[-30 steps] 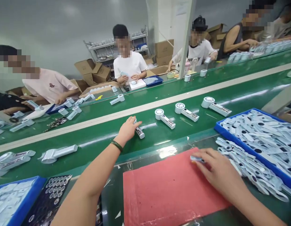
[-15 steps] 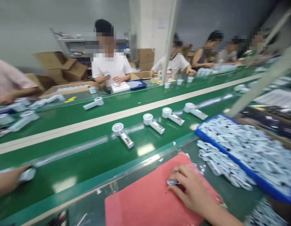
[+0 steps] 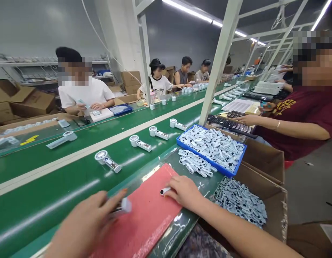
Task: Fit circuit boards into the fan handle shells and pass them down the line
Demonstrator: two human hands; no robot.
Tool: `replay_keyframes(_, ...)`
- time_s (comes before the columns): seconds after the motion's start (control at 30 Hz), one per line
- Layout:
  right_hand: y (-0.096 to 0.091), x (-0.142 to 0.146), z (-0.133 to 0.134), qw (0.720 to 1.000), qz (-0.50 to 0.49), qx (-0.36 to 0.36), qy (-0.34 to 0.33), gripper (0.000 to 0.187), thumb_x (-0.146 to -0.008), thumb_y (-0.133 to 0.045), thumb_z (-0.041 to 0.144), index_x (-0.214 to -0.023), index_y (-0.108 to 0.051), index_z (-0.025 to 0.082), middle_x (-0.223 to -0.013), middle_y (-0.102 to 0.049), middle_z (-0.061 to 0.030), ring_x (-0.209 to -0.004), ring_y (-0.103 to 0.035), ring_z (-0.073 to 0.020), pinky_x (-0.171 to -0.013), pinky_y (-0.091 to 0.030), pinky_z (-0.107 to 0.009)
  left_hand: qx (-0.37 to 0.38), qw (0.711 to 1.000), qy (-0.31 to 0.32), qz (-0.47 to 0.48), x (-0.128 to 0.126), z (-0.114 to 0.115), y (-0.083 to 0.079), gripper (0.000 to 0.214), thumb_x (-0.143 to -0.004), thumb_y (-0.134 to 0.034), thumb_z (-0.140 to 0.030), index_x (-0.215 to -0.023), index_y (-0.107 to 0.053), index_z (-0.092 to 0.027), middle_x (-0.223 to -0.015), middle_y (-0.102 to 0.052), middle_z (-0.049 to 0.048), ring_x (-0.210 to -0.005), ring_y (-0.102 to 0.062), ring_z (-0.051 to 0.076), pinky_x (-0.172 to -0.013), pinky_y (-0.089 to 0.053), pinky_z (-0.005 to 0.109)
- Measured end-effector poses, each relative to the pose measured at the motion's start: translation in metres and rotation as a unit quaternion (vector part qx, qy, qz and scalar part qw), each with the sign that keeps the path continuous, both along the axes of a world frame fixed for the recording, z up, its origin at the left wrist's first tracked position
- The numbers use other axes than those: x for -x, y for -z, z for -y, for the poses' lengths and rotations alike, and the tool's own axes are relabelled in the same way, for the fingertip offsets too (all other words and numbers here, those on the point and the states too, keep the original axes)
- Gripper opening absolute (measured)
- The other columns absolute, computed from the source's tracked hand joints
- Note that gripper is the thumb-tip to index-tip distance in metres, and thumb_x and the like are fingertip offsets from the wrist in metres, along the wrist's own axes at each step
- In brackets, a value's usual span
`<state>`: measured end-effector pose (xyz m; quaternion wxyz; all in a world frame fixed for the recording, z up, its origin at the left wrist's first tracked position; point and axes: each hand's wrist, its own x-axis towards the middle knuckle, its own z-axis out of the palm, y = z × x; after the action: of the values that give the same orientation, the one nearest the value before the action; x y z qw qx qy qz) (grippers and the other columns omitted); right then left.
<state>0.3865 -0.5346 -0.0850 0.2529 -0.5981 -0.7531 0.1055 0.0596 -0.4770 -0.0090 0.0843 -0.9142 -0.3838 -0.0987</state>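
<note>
The biggest thing here is the green conveyor belt (image 3: 61, 186) running across the whole shot. Four little white handheld fans sit on it in a row, and the nearest fan (image 3: 108, 161) is just past the mat.

On the right, a cardboard box (image 3: 260, 179) sits lower than the table (image 3: 206, 182), with a heap of pale plastic pieces (image 3: 241, 202) in the bottom. Just above it, a blue tray (image 3: 237, 163) on the table edge is piled full of what looks like the same pieces. A smaller loose pile (image 3: 195, 165) has landed on the table, touching the tray's near side.

The red mat (image 3: 152, 215) lies flat on the table in front of the person. The left hand (image 3: 85, 222) is blurry, but its fingers are curled around a white fan body (image 3: 123, 206) held over the mat's left edge. The right hand (image 3: 184, 191) rests on the mat's far right corner, with its fingertips pinched on a small white part (image 3: 165, 191) that has a dark end and is lying on the mat.

Across the belt there's another small blue tray (image 3: 120, 109) next to a co-worker. I can't tell what's in that one.
</note>
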Motion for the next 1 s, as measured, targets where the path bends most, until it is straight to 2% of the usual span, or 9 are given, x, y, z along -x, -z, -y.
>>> replay_keyframes(0.1,0.001,-0.021,0.011,1.000,0.003,0.025,-0.002,0.011,-0.095,-0.067,0.029,-0.104,-0.069,0.023,-0.099,-0.067,-0.0037,-0.093,-0.064,-0.0213,-0.079,-0.048,-0.031,0.011,0.997,0.060,-0.043,-0.070,0.037,0.013,0.051,-0.090,-0.060,-0.028,-0.139,-0.048,-0.039,-0.087,-0.059,0.0026,-0.080,-0.058,0.022,-0.068,-0.044,0.033)
replay_keyframes(0.2,0.002,-0.034,0.020,0.999,-0.046,0.024,0.011,0.016,-0.097,-0.056,0.023,-0.110,-0.066,0.023,-0.105,-0.066,-0.0043,-0.093,-0.065,-0.0218,-0.081,-0.049,-0.033,0.062,0.994,0.063,-0.068,-0.101,0.052,0.020,0.050,-0.088,-0.066,-0.030,-0.136,-0.049,-0.027,-0.097,-0.062,0.0047,-0.091,-0.057,0.024,-0.082,-0.046,0.039)
replay_keyframes(0.3,-0.007,-0.030,0.025,0.993,-0.113,0.028,0.013,0.018,-0.097,-0.052,0.028,-0.110,-0.064,0.025,-0.102,-0.066,-0.0023,-0.084,-0.064,-0.0205,-0.070,-0.048,-0.032,0.097,0.993,0.010,-0.071,-0.090,0.054,0.024,0.041,-0.085,-0.071,-0.039,-0.118,-0.057,-0.020,-0.102,-0.062,0.0072,-0.097,-0.056,0.027,-0.091,-0.045,0.045)
replay_keyframes(0.37,-0.017,-0.015,0.028,0.990,-0.136,0.037,-0.021,0.017,-0.096,-0.052,0.031,-0.109,-0.063,0.027,-0.099,-0.065,-0.0008,-0.079,-0.063,-0.0193,-0.066,-0.047,-0.032,0.120,0.991,-0.015,-0.048,-0.077,0.058,0.027,0.036,-0.085,-0.069,-0.043,-0.111,-0.058,-0.019,-0.106,-0.061,0.0084,-0.098,-0.054,0.027,-0.090,-0.045,0.044)
replay_keyframes(0.5,-0.028,0.030,0.032,0.988,-0.094,0.006,-0.126,0.017,-0.097,-0.048,0.028,-0.105,-0.062,0.023,-0.095,-0.064,-0.0027,-0.082,-0.061,-0.0213,-0.070,-0.046,-0.034,0.158,0.986,-0.001,0.056,-0.067,0.062,0.032,0.038,-0.092,-0.060,-0.044,-0.120,-0.053,-0.019,-0.116,-0.060,0.0096,-0.103,-0.053,0.026,-0.090,-0.046,0.042)
replay_keyframes(0.6,-0.024,0.049,0.030,0.989,-0.043,-0.026,-0.141,0.018,-0.096,-0.046,0.023,-0.102,-0.062,0.020,-0.091,-0.061,-0.0055,-0.083,-0.059,-0.0241,-0.069,-0.044,-0.036,0.185,0.974,0.017,0.127,-0.068,0.061,0.034,0.038,-0.092,-0.059,-0.044,-0.120,-0.052,-0.019,-0.118,-0.060,0.0093,-0.104,-0.053,0.026,-0.091,-0.046,0.042)
replay_keyframes(0.8,-0.017,0.044,0.024,0.982,-0.118,0.032,-0.144,0.017,-0.099,-0.050,0.028,-0.103,-0.066,0.024,-0.098,-0.061,-0.0045,-0.089,-0.059,-0.0223,-0.075,-0.047,-0.036,0.221,0.957,0.003,0.187,-0.072,0.059,0.035,0.012,-0.095,-0.054,-0.027,-0.098,-0.061,-0.018,-0.099,-0.064,0.0060,-0.093,-0.055,0.021,-0.084,-0.046,0.038)
replay_keyframes(0.93,-0.005,0.041,0.017,0.950,-0.256,0.100,-0.150,0.019,-0.098,-0.051,0.032,-0.092,-0.067,0.023,-0.105,-0.064,-0.0058,-0.100,-0.061,-0.0229,-0.087,-0.050,-0.038,0.225,0.953,-0.012,0.205,-0.074,0.062,0.035,0.008,-0.093,-0.056,-0.022,-0.094,-0.064,-0.019,-0.095,-0.065,0.0048,-0.092,-0.057,0.020,-0.083,-0.048,0.036)
replay_keyframes(1.0,-0.001,0.038,0.016,0.935,-0.281,0.145,-0.158,0.017,-0.096,-0.054,0.034,-0.101,-0.066,0.023,-0.110,-0.065,-0.0068,-0.104,-0.061,-0.0236,-0.091,-0.052,-0.038,0.218,0.954,-0.001,0.206,-0.074,0.068,0.035,0.008,-0.093,-0.058,-0.023,-0.093,-0.065,-0.019,-0.098,-0.066,0.0051,-0.097,-0.059,0.020,-0.086,-0.049,0.037)
